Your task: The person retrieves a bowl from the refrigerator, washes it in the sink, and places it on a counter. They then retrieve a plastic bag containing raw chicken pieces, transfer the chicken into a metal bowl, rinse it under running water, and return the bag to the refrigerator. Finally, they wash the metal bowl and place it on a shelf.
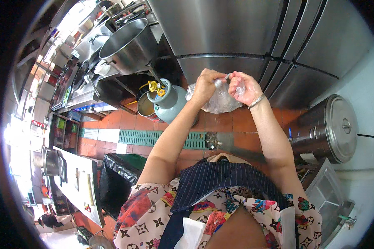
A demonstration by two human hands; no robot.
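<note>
A clear plastic bag (pixel 221 101) with pale contents hangs below both hands, in front of a stainless steel refrigerator (pixel 218 28). My left hand (pixel 207 82) pinches the gathered neck of the bag between thumb and fingers. Close beside it, my right hand (pixel 243 87) is curled around another part of the bag's neck, its fingertips nearly meeting those of the left. A bracelet circles the right wrist. What the bag holds cannot be made out through the plastic.
A grey-green gas cylinder (pixel 171 104) stands left of the bag, below a large steel pot (pixel 127 46). At right is a lidded metal container (pixel 327 130). A black-lined bin (pixel 117 183) and a white worktable (pixel 78 183) stand at left. A green drain grate (pixel 140 137) crosses the tiled floor.
</note>
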